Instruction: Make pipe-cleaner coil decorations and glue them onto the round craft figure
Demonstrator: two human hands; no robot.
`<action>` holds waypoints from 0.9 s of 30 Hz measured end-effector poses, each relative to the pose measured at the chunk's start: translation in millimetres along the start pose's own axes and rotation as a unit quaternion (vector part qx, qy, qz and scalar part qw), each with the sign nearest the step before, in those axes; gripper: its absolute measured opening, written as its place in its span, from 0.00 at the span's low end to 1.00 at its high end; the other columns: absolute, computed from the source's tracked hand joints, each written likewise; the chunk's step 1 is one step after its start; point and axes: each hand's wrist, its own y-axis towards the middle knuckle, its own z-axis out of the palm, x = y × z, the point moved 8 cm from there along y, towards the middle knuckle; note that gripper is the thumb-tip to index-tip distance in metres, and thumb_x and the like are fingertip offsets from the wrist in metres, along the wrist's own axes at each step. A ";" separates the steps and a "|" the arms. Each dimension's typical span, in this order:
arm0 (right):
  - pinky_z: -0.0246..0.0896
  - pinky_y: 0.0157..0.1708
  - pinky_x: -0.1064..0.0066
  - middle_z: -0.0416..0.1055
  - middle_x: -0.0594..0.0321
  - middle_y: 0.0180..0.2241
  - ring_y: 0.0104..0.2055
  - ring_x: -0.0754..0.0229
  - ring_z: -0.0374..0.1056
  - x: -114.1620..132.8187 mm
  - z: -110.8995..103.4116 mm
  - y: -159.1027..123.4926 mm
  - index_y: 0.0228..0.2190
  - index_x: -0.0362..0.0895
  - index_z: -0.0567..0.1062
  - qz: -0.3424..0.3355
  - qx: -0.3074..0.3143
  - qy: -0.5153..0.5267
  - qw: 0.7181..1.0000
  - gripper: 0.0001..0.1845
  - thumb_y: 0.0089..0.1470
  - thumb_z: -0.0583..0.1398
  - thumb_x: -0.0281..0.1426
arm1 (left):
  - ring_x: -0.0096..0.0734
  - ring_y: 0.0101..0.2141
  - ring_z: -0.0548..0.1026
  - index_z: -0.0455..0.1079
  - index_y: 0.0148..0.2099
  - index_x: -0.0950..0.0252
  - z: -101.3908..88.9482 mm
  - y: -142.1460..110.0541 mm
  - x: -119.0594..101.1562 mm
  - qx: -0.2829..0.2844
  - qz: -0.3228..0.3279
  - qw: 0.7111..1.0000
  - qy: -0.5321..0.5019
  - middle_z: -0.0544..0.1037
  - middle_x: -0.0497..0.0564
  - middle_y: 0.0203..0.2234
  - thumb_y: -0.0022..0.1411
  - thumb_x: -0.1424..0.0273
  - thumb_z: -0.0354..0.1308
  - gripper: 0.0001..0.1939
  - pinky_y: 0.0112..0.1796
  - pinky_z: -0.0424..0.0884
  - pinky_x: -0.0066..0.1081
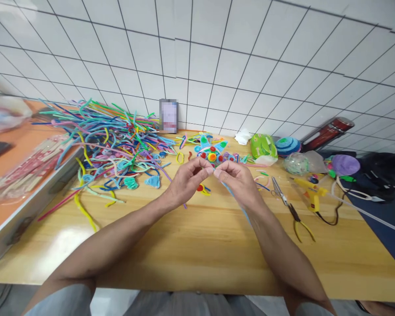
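Observation:
My left hand and my right hand meet fingertip to fingertip above the middle of the table. A blue pipe cleaner is pinched in my right hand, its long end trailing down beside the right forearm. The fingers of my left hand are pinched too, close to the same spot, but what lies between them is hidden. Just behind the hands is a colourful crown-like piece with blue points and red, orange and green round parts, partly covered by my fingers. A red and yellow piece lies below the left fingers.
A large heap of pipe cleaners spreads over the left side. A phone leans against the tiled wall. On the right lie scissors, yellow-handled pliers and a yellow glue gun with its cord. A dark red flask stands behind.

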 end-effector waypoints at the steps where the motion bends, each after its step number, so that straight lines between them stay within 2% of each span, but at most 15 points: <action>1: 0.53 0.29 0.70 0.67 0.69 0.24 0.27 0.65 0.58 -6.1 2.4 1.0 0.27 0.45 0.75 0.019 -0.005 0.036 0.999 0.13 0.51 0.67 0.41 | 0.23 0.24 0.60 0.70 0.37 0.64 1.3 -0.6 6.2 -0.008 -0.021 0.999 -0.044 0.67 0.43 0.24 0.64 0.56 0.63 0.16 0.27 0.58 0.26; 4: 0.50 0.28 0.70 0.65 0.68 0.23 0.26 0.65 0.56 -17.0 9.0 2.3 0.25 0.45 0.75 0.062 -0.005 0.099 0.993 0.14 0.49 0.67 0.42 | 0.21 0.20 0.55 0.69 0.38 0.64 3.9 0.1 19.0 -0.005 -0.075 0.987 -0.139 0.60 0.40 0.20 0.62 0.53 0.64 0.18 0.23 0.53 0.25; 6: 0.50 0.29 0.69 0.66 0.68 0.24 0.27 0.64 0.56 -16.2 8.4 2.7 0.24 0.45 0.74 0.064 -0.003 0.102 0.993 0.14 0.49 0.67 0.42 | 0.21 0.21 0.57 0.70 0.38 0.64 3.5 3.4 16.2 0.035 -0.078 0.987 -0.137 0.62 0.41 0.21 0.63 0.53 0.64 0.18 0.24 0.55 0.25; 8: 0.50 0.30 0.69 0.65 0.68 0.23 0.27 0.64 0.55 -12.4 5.2 2.7 0.24 0.45 0.75 0.057 0.001 0.079 0.995 0.13 0.48 0.68 0.41 | 0.22 0.23 0.61 0.73 0.39 0.65 0.0 7.4 6.3 0.083 -0.053 0.992 -0.076 0.67 0.44 0.24 0.64 0.55 0.64 0.17 0.26 0.58 0.25; 11: 0.49 0.30 0.69 0.65 0.69 0.24 0.27 0.65 0.55 -7.9 3.2 1.9 0.25 0.45 0.75 0.054 0.022 0.028 0.998 0.12 0.48 0.67 0.39 | 0.24 0.26 0.64 0.76 0.40 0.66 -9.2 11.0 -10.6 0.109 0.006 0.993 0.050 0.73 0.48 0.29 0.64 0.59 0.63 0.13 0.28 0.58 0.26; 14: 0.47 0.29 0.69 0.65 0.69 0.24 0.27 0.65 0.55 -5.6 3.6 1.0 0.25 0.44 0.75 0.054 0.043 -0.014 0.998 0.12 0.49 0.67 0.40 | 0.22 0.23 0.61 0.75 0.37 0.65 -11.4 9.6 -17.9 0.117 0.034 0.984 0.132 0.70 0.45 0.24 0.66 0.63 0.61 0.11 0.26 0.55 0.27; 17: 0.46 0.28 0.69 0.64 0.69 0.23 0.27 0.65 0.54 -5.3 3.5 0.5 0.25 0.44 0.75 0.059 0.053 -0.021 0.997 0.14 0.49 0.68 0.41 | 0.22 0.22 0.60 0.75 0.37 0.65 -9.0 6.6 -17.7 0.125 0.039 0.980 0.149 0.67 0.43 0.22 0.67 0.64 0.60 0.09 0.26 0.54 0.27; 20: 0.47 0.28 0.70 0.63 0.68 0.23 0.27 0.65 0.53 -6.2 5.8 0.8 0.24 0.45 0.75 0.063 0.059 0.020 0.996 0.17 0.48 0.70 0.45 | 0.23 0.24 0.62 0.74 0.37 0.65 -6.8 5.4 -11.7 0.118 0.012 0.990 0.075 0.68 0.44 0.23 0.66 0.61 0.61 0.12 0.27 0.56 0.26; 23: 0.50 0.27 0.70 0.62 0.68 0.22 0.26 0.65 0.53 -12.2 11.3 2.0 0.23 0.45 0.74 0.076 0.043 0.083 0.993 0.21 0.45 0.72 0.48 | 0.23 0.25 0.62 0.73 0.36 0.66 -4.8 5.1 -1.5 0.070 -0.029 0.996 -0.036 0.70 0.46 0.26 0.62 0.58 0.65 0.14 0.27 0.58 0.26; 27: 0.51 0.24 0.71 0.65 0.68 0.21 0.25 0.65 0.56 -27.3 20.2 4.5 0.24 0.46 0.74 0.114 0.014 0.169 0.979 0.24 0.41 0.73 0.51 | 0.19 0.19 0.52 0.71 0.36 0.64 2.4 2.4 19.8 0.009 -0.111 0.975 -0.194 0.61 0.40 0.19 0.59 0.57 0.68 0.17 0.23 0.51 0.25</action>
